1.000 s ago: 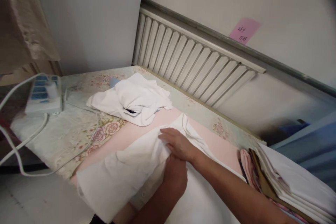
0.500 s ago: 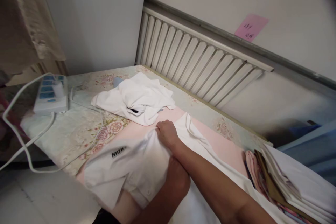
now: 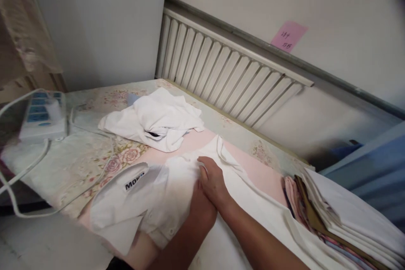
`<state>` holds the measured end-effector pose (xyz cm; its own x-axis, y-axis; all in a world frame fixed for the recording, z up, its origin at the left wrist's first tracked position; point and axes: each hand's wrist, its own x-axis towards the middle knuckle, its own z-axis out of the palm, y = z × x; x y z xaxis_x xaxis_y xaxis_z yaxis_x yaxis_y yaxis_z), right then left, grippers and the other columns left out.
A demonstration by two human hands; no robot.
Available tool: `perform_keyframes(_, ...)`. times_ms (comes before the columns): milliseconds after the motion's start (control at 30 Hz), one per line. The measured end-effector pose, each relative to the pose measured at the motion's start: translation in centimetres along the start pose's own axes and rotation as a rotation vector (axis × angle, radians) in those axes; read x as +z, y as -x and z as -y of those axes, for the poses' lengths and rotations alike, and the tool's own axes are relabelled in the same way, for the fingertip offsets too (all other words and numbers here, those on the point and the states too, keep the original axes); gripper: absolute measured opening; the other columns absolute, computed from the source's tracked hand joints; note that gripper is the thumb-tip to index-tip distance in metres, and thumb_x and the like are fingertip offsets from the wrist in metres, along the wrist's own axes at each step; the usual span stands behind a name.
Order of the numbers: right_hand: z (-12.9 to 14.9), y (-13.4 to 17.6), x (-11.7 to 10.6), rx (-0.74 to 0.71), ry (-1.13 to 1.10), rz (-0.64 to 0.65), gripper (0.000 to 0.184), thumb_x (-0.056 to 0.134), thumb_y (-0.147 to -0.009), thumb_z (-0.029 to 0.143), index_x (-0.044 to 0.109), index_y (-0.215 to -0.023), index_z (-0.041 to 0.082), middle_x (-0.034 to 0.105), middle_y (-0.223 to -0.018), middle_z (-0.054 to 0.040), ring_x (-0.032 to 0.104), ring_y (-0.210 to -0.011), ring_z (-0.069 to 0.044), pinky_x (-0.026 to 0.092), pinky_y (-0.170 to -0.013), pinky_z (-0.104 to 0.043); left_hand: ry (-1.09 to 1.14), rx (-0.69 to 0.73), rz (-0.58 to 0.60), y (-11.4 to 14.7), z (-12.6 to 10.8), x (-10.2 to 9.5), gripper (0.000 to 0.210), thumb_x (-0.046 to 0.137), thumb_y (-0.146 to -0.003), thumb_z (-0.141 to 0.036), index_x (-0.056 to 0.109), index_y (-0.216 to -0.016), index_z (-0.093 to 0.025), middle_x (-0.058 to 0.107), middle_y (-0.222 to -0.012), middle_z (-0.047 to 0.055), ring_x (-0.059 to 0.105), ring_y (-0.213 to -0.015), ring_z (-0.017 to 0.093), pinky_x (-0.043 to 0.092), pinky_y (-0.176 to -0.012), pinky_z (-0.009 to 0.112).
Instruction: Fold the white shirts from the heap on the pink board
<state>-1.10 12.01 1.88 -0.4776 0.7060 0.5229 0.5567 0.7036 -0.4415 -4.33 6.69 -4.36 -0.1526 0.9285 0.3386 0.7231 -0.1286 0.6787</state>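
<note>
A white shirt (image 3: pixel 177 177) lies spread in front of me, with a black-lettered label inside its collar (image 3: pixel 134 181) and small buttons down its front. My right hand (image 3: pixel 215 181) is over the cloth near the shirt's middle, its index finger and thumb apart with white fabric showing between them. Crossing just below it, my left hand (image 3: pixel 202 204) rests against the shirt; its fingers are mostly hidden by the right hand and the angle. Beyond both hands, a crumpled white garment (image 3: pixel 158 118) lies in a heap on the pink cloth (image 3: pixel 259 168).
A white power strip (image 3: pixel 44 122) with a cable sits at the left on the floral table cover (image 3: pixel 82 135). Folded clothes (image 3: pixel 344 219) are stacked at the right. A radiator (image 3: pixel 228 67) runs along the wall behind, and blue fabric (image 3: pixel 373 173) hangs at the far right.
My right hand has loosened its pinch on the shirt and drawn back slightly toward me. The collar label now shows more fully. The view has shifted a little to the right.
</note>
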Motion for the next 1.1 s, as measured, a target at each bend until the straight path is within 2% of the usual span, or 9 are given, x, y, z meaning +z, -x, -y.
perform_keyframes(100, -1.8, 3.8, -1.1, 0.161, 0.038, -0.11, 0.032, 0.039, -0.088, 0.014, 0.062, -0.111, 0.018, 0.066, -0.11, -0.0086, 0.06, -0.105, -0.019, 0.048, -0.096, -0.037, -0.16, -0.011, 0.077, -0.3, 0.3, -1.0, 0.045, 0.035, -0.089, -0.01, 0.053, -0.129, -0.007, 0.053, -0.136, 0.019, 0.042, -0.131, 0.031, 0.03, -0.111, 0.05)
perform_keyframes(167, -2.8, 6.6, -1.3, 0.196, 0.088, -0.108, 0.034, 0.038, -0.089, 0.015, 0.06, -0.115, 0.018, 0.066, -0.111, -0.0093, 0.061, -0.104, -0.019, 0.05, -0.095, -0.038, -0.296, -0.003, 0.154, -0.4, 0.5, -1.7, 0.045, 0.034, -0.088, -0.008, 0.055, -0.128, -0.007, 0.052, -0.138, 0.017, 0.039, -0.134, 0.029, 0.029, -0.112, 0.048)
perform_keyframes(333, -4.8, 11.0, -2.0, -0.094, 0.262, 0.142, 0.045, 0.046, -0.091, 0.02, 0.047, -0.136, 0.019, 0.051, -0.139, -0.0106, 0.043, -0.131, -0.024, 0.039, -0.108, -0.047, -0.425, 0.035, 0.203, -0.5, 1.4, -2.3, 0.047, 0.037, -0.087, -0.012, 0.052, -0.132, -0.011, 0.043, -0.146, 0.013, 0.034, -0.138, 0.026, 0.028, -0.112, 0.048)
perform_keyframes(400, -6.3, 11.4, -3.0, -0.125, 0.336, 0.18, 0.046, 0.048, -0.09, 0.021, 0.046, -0.136, 0.018, 0.049, -0.14, -0.0111, 0.039, -0.134, -0.026, 0.035, -0.11, -0.051, -0.441, 0.049, 0.188, -0.3, 1.7, -2.1, 0.048, 0.038, -0.088, -0.016, 0.05, -0.135, -0.012, 0.04, -0.148, 0.013, 0.031, -0.139, 0.027, 0.026, -0.113, 0.05)
perform_keyframes(633, -11.3, 7.3, -7.5, 0.152, 0.448, -0.084, 0.031, 0.044, -0.088, 0.018, 0.059, -0.115, 0.015, 0.065, -0.107, -0.0125, 0.057, -0.103, -0.024, 0.047, -0.093, -0.042, -0.467, 0.047, 0.189, -0.1, 1.7, -2.0, 0.05, 0.034, -0.089, -0.017, 0.048, -0.136, -0.012, 0.037, -0.149, 0.012, 0.03, -0.14, 0.027, 0.026, -0.113, 0.05)
perform_keyframes(767, -11.6, 2.9, -7.8, 0.153, 0.539, 0.004, 0.039, 0.054, -0.084, 0.024, 0.055, -0.122, 0.017, 0.061, -0.117, -0.0125, 0.051, -0.109, -0.026, 0.041, -0.095, -0.041, -0.476, 0.054, 0.166, -0.2, 1.9, -1.8, 0.049, 0.035, -0.089, -0.019, 0.05, -0.135, -0.014, 0.039, -0.149, 0.011, 0.031, -0.139, 0.027, 0.026, -0.113, 0.05)
perform_keyframes(867, -12.9, 0.5, -7.6, 0.388, 0.569, 0.112, 0.023, 0.053, -0.087, 0.03, 0.063, -0.105, 0.02, 0.065, -0.105, -0.0087, 0.055, -0.103, -0.022, 0.04, -0.09, -0.033, -0.488, 0.062, 0.148, -0.1, 2.2, -1.6, 0.049, 0.035, -0.089, -0.017, 0.05, -0.135, -0.014, 0.04, -0.148, 0.012, 0.032, -0.139, 0.027, 0.027, -0.113, 0.05)
perform_keyframes(1000, -16.6, -0.1, -8.3, 0.75, 0.628, 0.067, 0.032, 0.037, -0.092, 0.028, 0.066, -0.084, 0.017, 0.067, -0.081, -0.0106, 0.061, -0.074, -0.02, 0.041, -0.065, -0.028, -0.49, 0.064, 0.155, 0.0, 2.3, -1.5, 0.049, 0.034, -0.089, -0.018, 0.05, -0.135, -0.013, 0.04, -0.148, 0.011, 0.032, -0.139, 0.027, 0.028, -0.112, 0.051)
perform_keyframes(1100, -18.8, 0.7, -9.1, 0.902, 0.648, 0.06, 0.027, 0.042, -0.087, 0.023, 0.066, -0.076, 0.016, 0.067, -0.074, -0.0103, 0.062, -0.066, -0.02, 0.038, -0.056, -0.027, -0.493, 0.07, 0.158, 0.1, 2.3, -1.4, 0.049, 0.034, -0.089, -0.018, 0.05, -0.135, -0.013, 0.039, -0.148, 0.011, 0.032, -0.139, 0.027, 0.028, -0.112, 0.052)
